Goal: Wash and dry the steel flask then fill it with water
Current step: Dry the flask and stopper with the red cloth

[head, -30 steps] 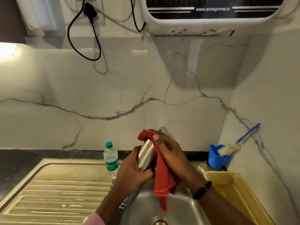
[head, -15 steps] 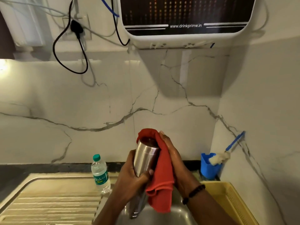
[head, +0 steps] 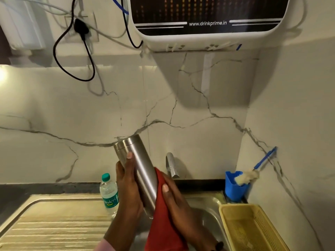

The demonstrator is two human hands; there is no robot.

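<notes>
Far left: ribbed steel draining board [head: 54, 225], with dark countertop [head: 27, 189] behind it. Above on the wall, a black plug [head: 81, 29] in a socket, its cable looping down.

Small clear water bottle [head: 109, 194] stands upright at the back edge of the draining board, green cap, green label reading "Bisleri" with "500" beneath. It is just beside the left hand.

Left hand [head: 129, 189]: fingers curled round the lower-middle body of the steel flask [head: 139, 169], thumb lying up along the front face. Firm grasp.

Flask is held in the air above the sink basin [head: 208, 211], in front of the marble backsplash. Long axis near upright, tilted; upper end leans up and to the left, lower end points down-right toward the basin. A seam ring shows near the upper end. No writing visible on the flask.

Right hand [head: 178, 201]: fingers wrapped over a red cloth [head: 163, 225], pressing it against the flask's lower right side. Cloth hangs down below both hands.

Steel tap [head: 172, 167] behind the right hand, at the wall.

Above: white water purifier [head: 208, 38] with dark front panel, printed "www.drinkprime.in".

Right: blue holder [head: 234, 187] in the corner with a blue-handled bottle brush [head: 248, 175] leaning out of it. Yellow plastic basket [head: 253, 230] at the sink's right edge.
</notes>
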